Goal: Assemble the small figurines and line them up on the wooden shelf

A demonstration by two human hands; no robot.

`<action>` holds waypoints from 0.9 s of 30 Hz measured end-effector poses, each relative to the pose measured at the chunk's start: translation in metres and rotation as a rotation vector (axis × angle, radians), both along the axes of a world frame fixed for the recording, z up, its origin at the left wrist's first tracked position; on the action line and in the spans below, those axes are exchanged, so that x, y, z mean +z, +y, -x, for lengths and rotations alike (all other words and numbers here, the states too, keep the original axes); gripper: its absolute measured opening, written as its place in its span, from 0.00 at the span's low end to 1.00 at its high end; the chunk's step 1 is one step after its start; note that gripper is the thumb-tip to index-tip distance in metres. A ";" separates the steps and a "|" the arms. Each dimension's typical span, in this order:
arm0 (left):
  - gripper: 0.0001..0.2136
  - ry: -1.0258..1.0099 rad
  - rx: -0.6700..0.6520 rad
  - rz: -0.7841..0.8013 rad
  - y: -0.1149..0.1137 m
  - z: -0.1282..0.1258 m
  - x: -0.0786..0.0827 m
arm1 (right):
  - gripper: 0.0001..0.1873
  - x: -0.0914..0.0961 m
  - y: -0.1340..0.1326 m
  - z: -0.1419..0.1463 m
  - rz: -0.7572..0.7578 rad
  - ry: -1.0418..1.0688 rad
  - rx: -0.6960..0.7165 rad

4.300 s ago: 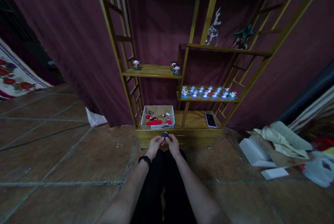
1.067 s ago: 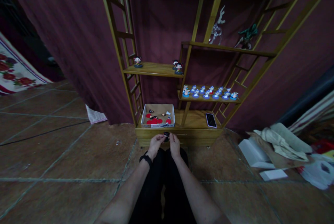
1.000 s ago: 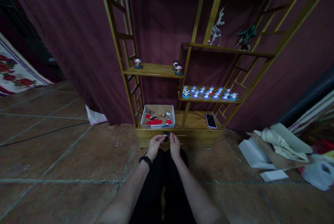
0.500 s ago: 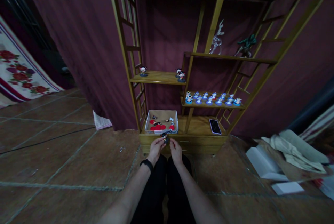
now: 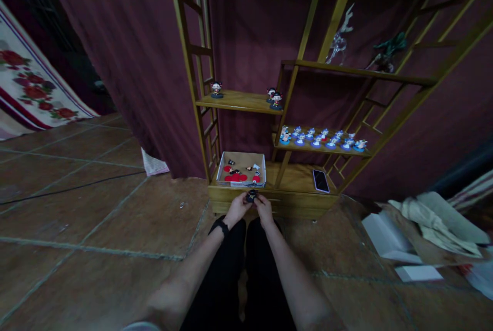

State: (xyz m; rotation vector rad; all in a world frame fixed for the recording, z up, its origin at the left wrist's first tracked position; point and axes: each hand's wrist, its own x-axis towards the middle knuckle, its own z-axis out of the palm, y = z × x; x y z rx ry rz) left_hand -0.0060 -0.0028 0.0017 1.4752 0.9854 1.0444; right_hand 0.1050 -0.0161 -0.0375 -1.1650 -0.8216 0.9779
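Note:
Between my two hands, just in front of the cabinet's drawers, is a small dark figurine (image 5: 251, 196). My left hand (image 5: 238, 208) pinches it from the left, and my right hand (image 5: 264, 207) grips its right side. Just beyond them, a shallow cardboard box (image 5: 242, 159) holds several red discs and small figurine parts. On the shelf above the box, one black-haired figurine (image 5: 216, 89) stands at the left end and two figurines (image 5: 276, 99) stand close together at the right end.
Several blue-and-white figurines (image 5: 316, 140) fill a lower right shelf. A phone (image 5: 320, 181) lies on the cabinet's base. Higher up stand a clear deer ornament (image 5: 339, 40) and a green statue (image 5: 389, 53). White boxes (image 5: 391, 238) and cloth lie on the floor at right.
The figurine has turned in my hands, its dark side now showing. My right hand has closed in on it. The view has shifted, so the shelves sit higher and further right.

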 end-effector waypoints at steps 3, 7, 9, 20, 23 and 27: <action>0.18 0.328 0.000 -0.226 -0.003 0.006 0.004 | 0.17 -0.004 0.001 -0.002 0.007 0.039 0.022; 0.20 0.689 -0.016 -0.426 -0.007 0.012 0.005 | 0.17 -0.008 0.000 -0.002 0.014 0.035 0.036; 0.21 0.789 -0.019 -0.493 -0.009 0.013 0.006 | 0.17 -0.008 0.000 -0.002 0.024 0.030 0.038; 0.21 0.972 0.039 -0.673 -0.020 0.017 0.003 | 0.20 -0.010 -0.003 -0.006 -0.005 -0.007 0.112; 0.21 1.010 0.040 -0.707 -0.020 0.018 0.002 | 0.20 -0.010 -0.003 -0.006 -0.027 -0.042 0.112; 0.22 1.052 0.039 -0.742 -0.020 0.019 0.002 | 0.20 -0.010 -0.003 -0.006 -0.061 -0.080 0.115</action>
